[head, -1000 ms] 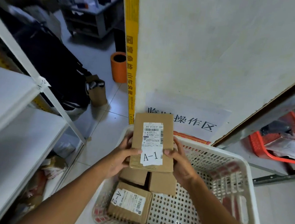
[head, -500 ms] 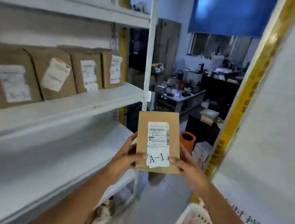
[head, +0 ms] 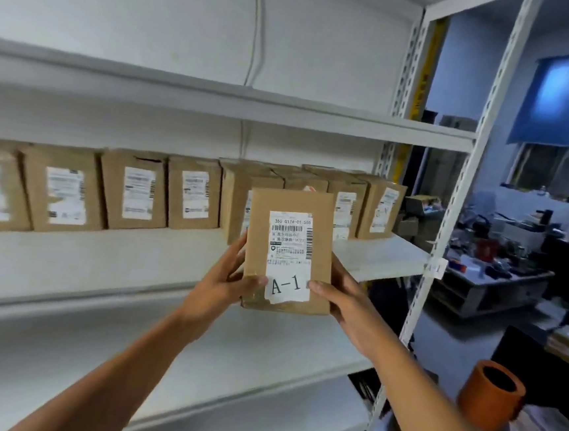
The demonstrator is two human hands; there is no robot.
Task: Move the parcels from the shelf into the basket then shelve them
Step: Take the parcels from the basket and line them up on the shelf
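I hold a brown cardboard parcel [head: 288, 250] upright in front of the white shelf [head: 107, 261]; its white label reads A-1. My left hand [head: 225, 284] grips its left edge with the thumb on the front. My right hand [head: 341, 297] grips the right edge, thumb beside the label. Behind it a row of several brown labelled parcels [head: 134, 190] stands on the middle shelf board. The basket is out of view.
A white upright post [head: 446, 236] with a small tag bounds the shelf on the right. Beyond it are an orange cylinder [head: 491, 395] on the floor and a cluttered workbench [head: 498, 268]. Another white shelf board [head: 194, 369] lies below my arms.
My view has swung up and left from the basket to face the shelf. Both hands have carried the A-1 parcel up to the row of parcels on the middle board.
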